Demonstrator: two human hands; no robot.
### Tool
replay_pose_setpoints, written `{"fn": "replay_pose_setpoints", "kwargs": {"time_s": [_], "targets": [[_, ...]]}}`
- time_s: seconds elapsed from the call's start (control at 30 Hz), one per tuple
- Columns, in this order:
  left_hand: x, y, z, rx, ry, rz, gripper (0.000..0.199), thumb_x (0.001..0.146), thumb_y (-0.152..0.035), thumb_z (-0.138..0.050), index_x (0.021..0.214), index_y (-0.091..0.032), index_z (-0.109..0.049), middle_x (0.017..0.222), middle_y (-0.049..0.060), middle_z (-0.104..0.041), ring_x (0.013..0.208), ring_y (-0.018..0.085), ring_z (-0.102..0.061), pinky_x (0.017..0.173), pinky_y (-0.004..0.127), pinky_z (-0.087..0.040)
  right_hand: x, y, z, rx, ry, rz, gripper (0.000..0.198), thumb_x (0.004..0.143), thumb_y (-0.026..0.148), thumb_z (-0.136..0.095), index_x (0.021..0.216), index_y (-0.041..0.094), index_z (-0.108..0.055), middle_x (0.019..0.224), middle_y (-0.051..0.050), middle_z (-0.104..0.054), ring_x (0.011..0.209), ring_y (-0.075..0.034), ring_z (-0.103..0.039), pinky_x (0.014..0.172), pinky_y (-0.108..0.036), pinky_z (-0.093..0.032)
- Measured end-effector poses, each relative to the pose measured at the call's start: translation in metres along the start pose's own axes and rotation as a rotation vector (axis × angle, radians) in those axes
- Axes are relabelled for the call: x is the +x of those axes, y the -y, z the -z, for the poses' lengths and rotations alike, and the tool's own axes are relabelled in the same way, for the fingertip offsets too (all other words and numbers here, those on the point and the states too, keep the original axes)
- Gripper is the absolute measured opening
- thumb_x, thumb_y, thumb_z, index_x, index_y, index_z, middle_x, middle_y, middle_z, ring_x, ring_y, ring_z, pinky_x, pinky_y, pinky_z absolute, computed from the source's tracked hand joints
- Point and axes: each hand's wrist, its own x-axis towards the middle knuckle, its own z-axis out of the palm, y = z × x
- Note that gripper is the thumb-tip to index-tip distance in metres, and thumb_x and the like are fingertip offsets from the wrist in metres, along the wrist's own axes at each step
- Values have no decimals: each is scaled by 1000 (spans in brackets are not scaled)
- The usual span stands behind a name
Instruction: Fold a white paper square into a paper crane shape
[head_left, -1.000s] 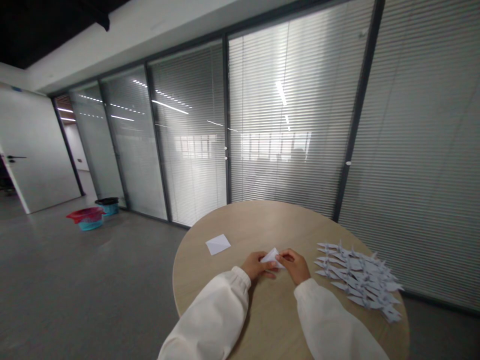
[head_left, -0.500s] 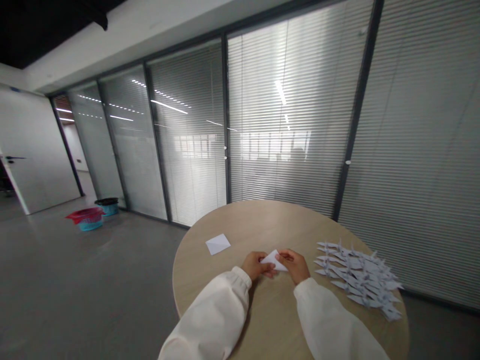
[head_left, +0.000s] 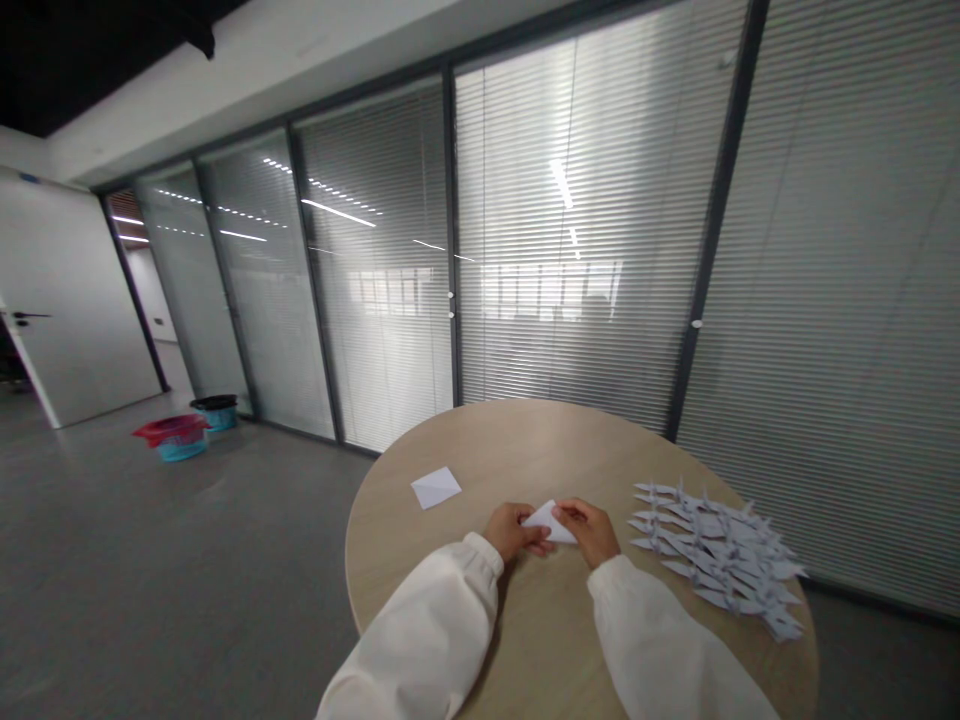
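Between my two hands is a small folded sheet of white paper (head_left: 546, 517), held just over the round wooden table (head_left: 540, 440). My left hand (head_left: 514, 530) grips its left side, thumb on top and fingers curled beneath. On the right, my right hand (head_left: 591, 530) pinches the paper's upper right edge with thumb and fingers. Part of the paper is covered by the fingers, so its full shape is hidden. A second white paper (head_left: 436, 488), with a crease across it, lies flat on the table to the left of my hands.
Several white folded paper cranes (head_left: 720, 550) are grouped at the table's right side. Beyond the table stands a glass partition with blinds (head_left: 570, 240). Two bins, one with a red liner (head_left: 172, 435) and one with a black liner (head_left: 216, 408), are on the floor near an open door (head_left: 75, 300).
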Motion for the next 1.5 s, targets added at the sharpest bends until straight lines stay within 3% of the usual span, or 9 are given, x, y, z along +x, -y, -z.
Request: {"fn": "replay_pose_setpoints", "kwargs": {"time_s": [0.2, 0.4, 0.6, 0.83, 1.03, 1.23, 1.5], "targets": [[-1, 2, 2, 27, 28, 12, 38, 47, -37, -73, 71, -10, -59, 60, 5, -64, 58, 19, -61, 59, 30, -48, -2, 2, -1, -8, 63, 11, 36, 62, 50, -60, 71, 16, -64, 65, -4, -64, 61, -18, -57, 57, -26, -43], [2, -5, 6, 1, -163, -69, 43, 40, -37, -76, 66, -11, -54, 52, 1, -58, 47, 13, -55, 50, 26, -46, 0, 2, 0, -5, -21, -31, 40, 61, 54, -59, 69, 15, -62, 62, -2, -63, 61, -17, -56, 55, -25, -42], [6, -6, 11, -112, -259, -135, 44, 46, -45, -73, 65, -12, -51, 49, -3, -51, 44, 9, -50, 49, 23, -46, -1, 5, -1, 86, 47, -70, 48, 56, 59, -60, 71, 14, -63, 67, -5, -66, 63, -19, -58, 60, -27, -44], [2, -10, 10, -33, -347, -198, 46, 57, -58, -58, 59, -13, -49, 49, -2, -48, 44, 9, -48, 45, 22, -43, -3, 10, -5, 185, 118, -88, 43, 53, 55, -65, 66, 14, -62, 61, -4, -64, 59, -19, -58, 58, -29, -46], [2, -15, 13, -37, -461, -211, 47, 59, -61, -53, 52, -15, -45, 45, -3, -44, 41, 9, -45, 41, 20, -39, -3, 6, -6, 178, 185, -99, 42, 52, 54, -66, 65, 14, -62, 61, -4, -64, 58, -19, -58, 59, -29, -45], [2, -17, 12, -84, -404, -131, 54, 58, -64, -52, 66, -11, -58, 48, -1, -48, 42, 8, -45, 43, 21, -39, -2, 2, -5, 179, 175, -112, 42, 53, 53, -66, 67, 14, -62, 62, -4, -65, 58, -19, -58, 59, -29, -45], [2, -10, 13, 0, -354, -269, 47, 60, -59, -55, 54, -14, -46, 46, -4, -41, 43, 8, -42, 42, 19, -36, -4, 4, -6, 192, 242, -122, 41, 53, 52, -67, 66, 13, -62, 60, -4, -64, 55, -17, -58, 56, -28, -45]]}}
